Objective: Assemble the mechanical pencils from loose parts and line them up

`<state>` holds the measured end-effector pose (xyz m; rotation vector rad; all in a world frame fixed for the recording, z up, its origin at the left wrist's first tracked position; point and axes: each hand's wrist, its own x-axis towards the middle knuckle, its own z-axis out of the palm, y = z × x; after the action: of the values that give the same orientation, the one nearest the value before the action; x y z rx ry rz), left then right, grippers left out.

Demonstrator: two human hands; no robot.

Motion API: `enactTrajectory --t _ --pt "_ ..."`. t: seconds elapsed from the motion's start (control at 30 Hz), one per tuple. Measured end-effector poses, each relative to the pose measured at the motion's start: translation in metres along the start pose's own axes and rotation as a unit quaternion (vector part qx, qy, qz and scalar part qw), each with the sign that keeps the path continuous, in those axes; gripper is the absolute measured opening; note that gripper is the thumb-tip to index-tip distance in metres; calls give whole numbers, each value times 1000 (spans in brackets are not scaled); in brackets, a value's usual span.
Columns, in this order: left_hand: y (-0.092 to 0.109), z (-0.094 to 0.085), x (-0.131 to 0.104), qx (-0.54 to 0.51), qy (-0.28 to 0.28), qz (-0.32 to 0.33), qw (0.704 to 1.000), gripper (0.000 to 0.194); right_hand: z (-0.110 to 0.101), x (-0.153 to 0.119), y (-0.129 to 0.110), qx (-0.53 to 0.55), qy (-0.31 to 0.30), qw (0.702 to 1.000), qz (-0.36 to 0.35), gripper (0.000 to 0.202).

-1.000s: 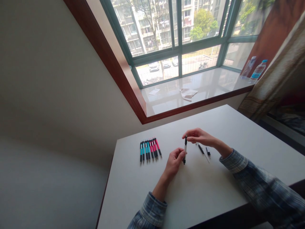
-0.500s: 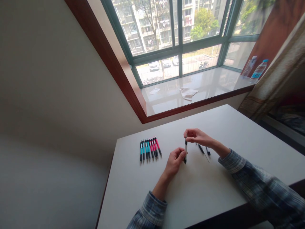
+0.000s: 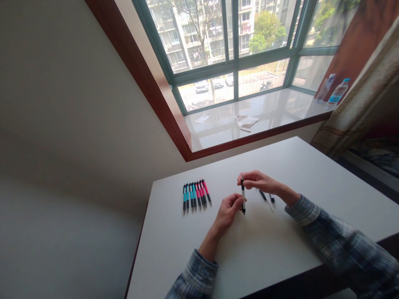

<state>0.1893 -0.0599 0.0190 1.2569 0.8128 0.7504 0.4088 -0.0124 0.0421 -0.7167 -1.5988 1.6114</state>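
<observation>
A black and white pen stands nearly upright between my hands, over the white table. My left hand pinches its lower half between thumb and fingers. Around its upper end, the thumb and fingers of my right hand are closed. To the left lies a row of several pens, some turquoise and some pink, side by side with their tips towards me. Partly hidden behind my right hand are loose pen parts: a black barrel piece and a small black piece.
Behind the table a window sill holds a crumpled cloth or paper and two plastic bottles at the right. A curtain hangs at the table's right rear. A wall fills the left side.
My right hand has shifted slightly left and down along the pen, and the pen's top end now shows above its fingers. The pen's lower end has tilted slightly right.
</observation>
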Motion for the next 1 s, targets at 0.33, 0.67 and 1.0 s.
enactTrajectory --t 0.33,0.67,1.0 --pt "7 2 -3 36 -29 9 999 44 8 4 6 2 36 999 17 35" --pt "7 2 -2 33 -13 -1 999 44 5 3 3 -26 18 999 5 31" --pt "7 2 -2 31 -13 2 999 47 2 2 4 -24 17 999 -12 31"
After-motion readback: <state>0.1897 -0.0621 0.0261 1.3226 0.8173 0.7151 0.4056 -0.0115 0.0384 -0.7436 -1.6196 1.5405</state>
